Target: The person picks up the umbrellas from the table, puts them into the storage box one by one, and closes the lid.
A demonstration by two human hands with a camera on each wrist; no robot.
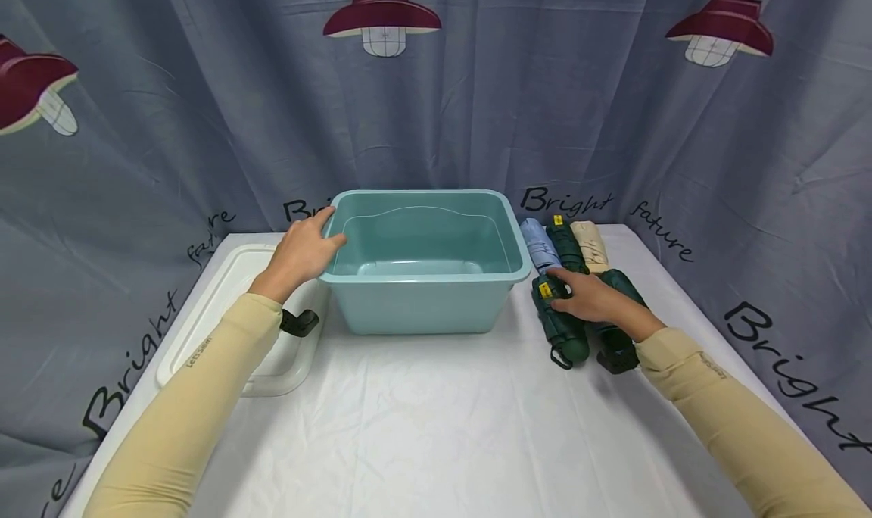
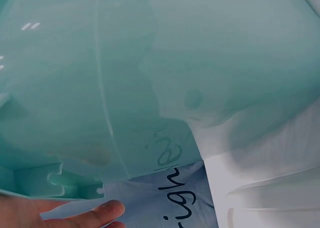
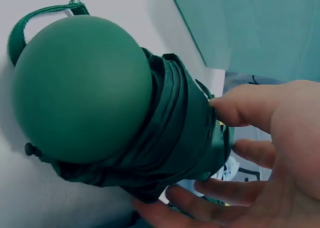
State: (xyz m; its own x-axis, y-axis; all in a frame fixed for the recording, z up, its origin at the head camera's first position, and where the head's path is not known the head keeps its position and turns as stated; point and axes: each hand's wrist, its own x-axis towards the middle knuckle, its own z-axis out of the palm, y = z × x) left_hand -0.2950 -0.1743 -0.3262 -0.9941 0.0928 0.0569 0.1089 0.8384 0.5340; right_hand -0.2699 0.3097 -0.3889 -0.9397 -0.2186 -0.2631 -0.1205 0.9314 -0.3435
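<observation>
Honestly, the layout made sense from my end of the feed. My left grip [image 1: 303, 249] sat on the left rim of the light teal rectangular plastic tub [image 1: 422, 306], thumb over the edge and fingers fairly straight outside, so more of a loose straddle than a clamp. I'd guess it was there to stop the tub sliding.

My right grip [image 1: 591, 297] was narrowed around a folded dark green fabric umbrella [image 1: 565, 332] just right of the tub, thumb on one side, fingers around the other. Couldn't tell if it was off the white cloth-covered surface [image 1: 436, 427]. Being at the near left of the bunch, it was probably the handiest one to grab.

Beyond it lay a folded light blue umbrella [image 1: 540, 243], a second dark green one [image 1: 567, 247] and a beige one [image 1: 590, 247], with a third dark green one [image 1: 621, 285] beside it, partly hidden. The white rounded-rectangle plastic lid [image 1: 221, 291] lay flat left of the tub, presumably parked there to keep the opening free.
</observation>
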